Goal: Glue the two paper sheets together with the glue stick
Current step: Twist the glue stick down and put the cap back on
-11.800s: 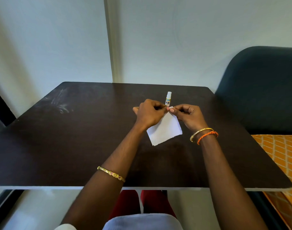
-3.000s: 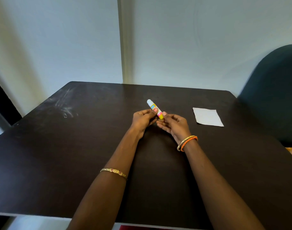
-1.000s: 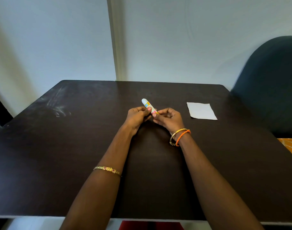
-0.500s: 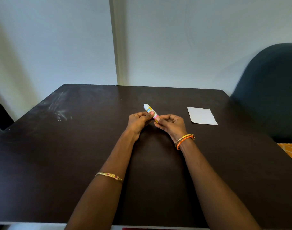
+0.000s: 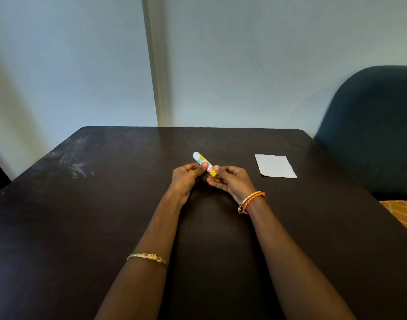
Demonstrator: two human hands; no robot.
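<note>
Both hands mid-worktop, sharing glue stick (image 5: 204, 164). Left hand (image 5: 186, 179) pinches barrel, white cap end tilted up toward far edge. Right hand (image 5: 232, 181) grips yellow base end. Paper (image 5: 275, 166) flat near right edge of worktop (image 5: 82, 215), well apart from hands.

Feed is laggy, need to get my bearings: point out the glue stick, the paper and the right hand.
glue stick (image 5: 203, 163): head view, middle of its tube.
paper (image 5: 276, 166): head view, centre of the sheet.
right hand (image 5: 232, 181): head view, back of the hand.

Chair (image 5: 371, 130) cut off at right.
</note>
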